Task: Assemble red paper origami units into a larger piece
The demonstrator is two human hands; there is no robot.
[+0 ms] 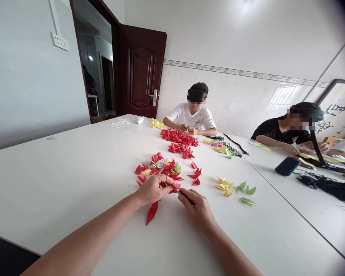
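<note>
My left hand (155,188) is closed, its thumb and finger pinching a red folded paper crane (176,187). My right hand (199,209) grips a slim dark tool (186,196), pointed at the crane; its exact kind is too small to make out. Below my left hand a red paper crane (152,213) lies on the white table (74,168). Just beyond both hands is a loose pile of paper cranes (158,161), mostly red with some green, white and yellow. Several red cranes (195,174) lie to the right of that pile.
Yellow cranes (225,186) and green cranes (245,188) lie to my right. Farther off are heaps of red cranes (179,137) and black cords (327,186). Across the table one person (194,115) handles something small; another (278,130) sits at the right near paper sheets.
</note>
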